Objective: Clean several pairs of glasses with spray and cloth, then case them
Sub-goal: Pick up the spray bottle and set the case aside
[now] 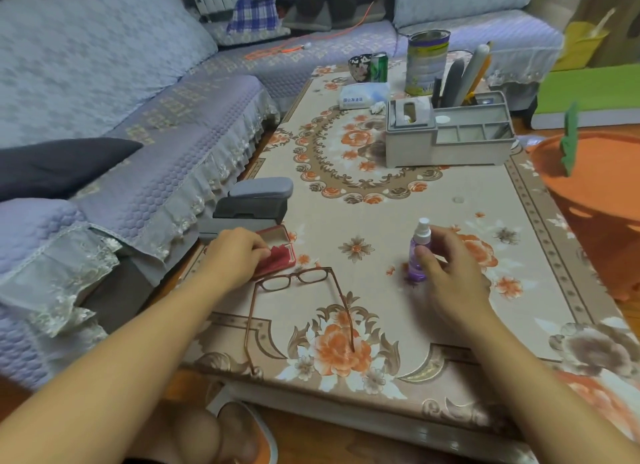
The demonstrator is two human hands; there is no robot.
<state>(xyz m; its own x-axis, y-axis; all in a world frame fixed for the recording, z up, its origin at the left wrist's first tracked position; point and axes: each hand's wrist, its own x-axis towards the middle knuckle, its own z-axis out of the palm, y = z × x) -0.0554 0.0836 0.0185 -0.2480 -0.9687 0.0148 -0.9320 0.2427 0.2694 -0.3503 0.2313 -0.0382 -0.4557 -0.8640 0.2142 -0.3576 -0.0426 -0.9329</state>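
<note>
Across the frame's centre a floral-clothed table (363, 221) is seen, a sofa (138, 117) at left and a grey organizer (450, 141) at upper right. At lower centre the glasses (298, 290) lie unfolded beside stacked cases (256, 200). The red cloth (282, 254) is pinched by the left hand (235, 256); the spray bottle (417, 252) is gripped by the right hand (450, 269).

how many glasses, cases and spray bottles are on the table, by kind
glasses: 1, brown frame, arms open
glasses cases: 4, one red and open, three grey or dark stacked behind it
spray bottle: 1, purple with a white top
total: 6
</note>
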